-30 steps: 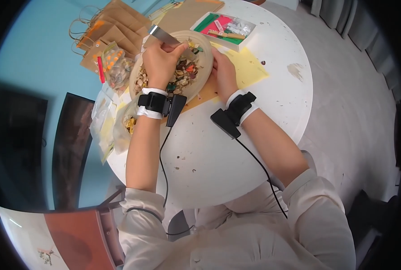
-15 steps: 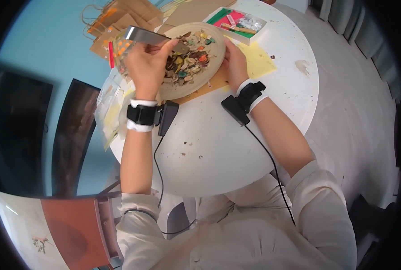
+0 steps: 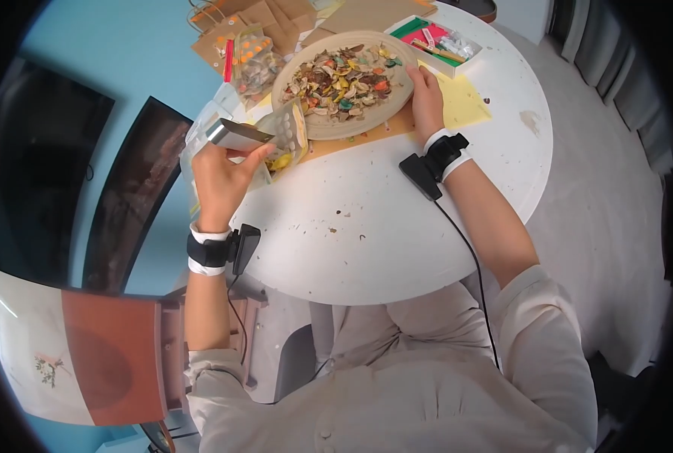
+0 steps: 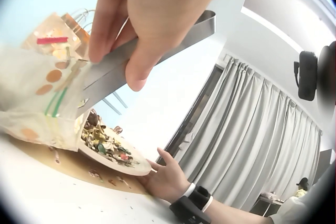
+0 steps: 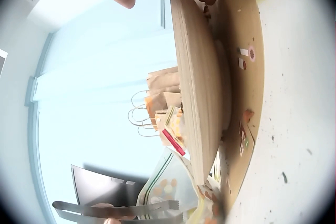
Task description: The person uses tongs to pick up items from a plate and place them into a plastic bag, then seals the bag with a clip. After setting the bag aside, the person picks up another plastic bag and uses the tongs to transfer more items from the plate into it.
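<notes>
My left hand (image 3: 227, 181) pinches a pair of metal tongs (image 3: 238, 137) between thumb and fingers. The tips of the tongs (image 4: 107, 79) reach the mouth of a clear patterned zip bag (image 4: 37, 98), which has yellow pieces inside. Beside that bag, a round wooden plate (image 3: 323, 130) carries a spread of dried flower and leaf pieces (image 3: 344, 83). At the plate's right rim is my right hand (image 3: 428, 104), its fingers fairly straight against the edge and the thumb raised off it in the left wrist view. The right wrist view shows the plate's underside (image 5: 197, 82).
Brown paper bags (image 3: 257, 26) and another filled bag (image 3: 257, 66) stand behind the plate on the left. At the back right lies a white box (image 3: 449, 45) with small items. Yellow paper (image 3: 465, 102) lies right of the plate, and scattered bits dot the white table (image 3: 397, 226).
My left hand has moved with the tongs from over the plate, left and toward me, to the bag. The plate now sits flatter, and my right hand stays at its rim with the thumb side visible.
</notes>
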Motion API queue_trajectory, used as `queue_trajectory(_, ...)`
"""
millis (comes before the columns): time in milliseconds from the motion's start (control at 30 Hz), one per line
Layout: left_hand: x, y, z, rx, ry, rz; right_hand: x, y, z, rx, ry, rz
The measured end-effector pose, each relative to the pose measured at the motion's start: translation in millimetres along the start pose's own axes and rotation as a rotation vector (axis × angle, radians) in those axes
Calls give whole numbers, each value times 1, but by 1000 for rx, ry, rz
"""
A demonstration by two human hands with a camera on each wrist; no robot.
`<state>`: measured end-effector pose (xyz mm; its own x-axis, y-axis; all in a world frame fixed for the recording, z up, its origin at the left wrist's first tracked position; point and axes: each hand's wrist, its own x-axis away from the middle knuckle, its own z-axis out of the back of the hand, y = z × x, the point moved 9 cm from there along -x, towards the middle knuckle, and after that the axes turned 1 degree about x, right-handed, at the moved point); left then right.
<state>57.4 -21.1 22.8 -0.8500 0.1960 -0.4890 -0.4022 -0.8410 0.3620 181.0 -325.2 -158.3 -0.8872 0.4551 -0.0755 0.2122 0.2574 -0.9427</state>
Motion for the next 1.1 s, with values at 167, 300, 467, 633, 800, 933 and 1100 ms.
queue_trajectory(167,-14,24,4,207,172,-63,16,-16,-5,-57,-11,-35)
queue_trajectory(300,-39,43,-24,250,157,-79,14,-15,-7,-92,-17,-35)
queue_trajectory(467,-80,54,-79,377,136,-102,-19,22,0,-194,-45,-76)
queue_trajectory(633,-109,67,-123,345,53,-143,-16,8,14,-504,14,-280)
queue_trajectory(800,-127,58,-153,262,-26,-101,-17,14,16,-536,37,-289)
queue_trajectory(933,-127,64,-154,211,-6,-86,-16,12,15,-523,41,-294)
queue_trajectory(1100,-122,65,-150,209,59,-115,-10,4,10,-517,34,-273)
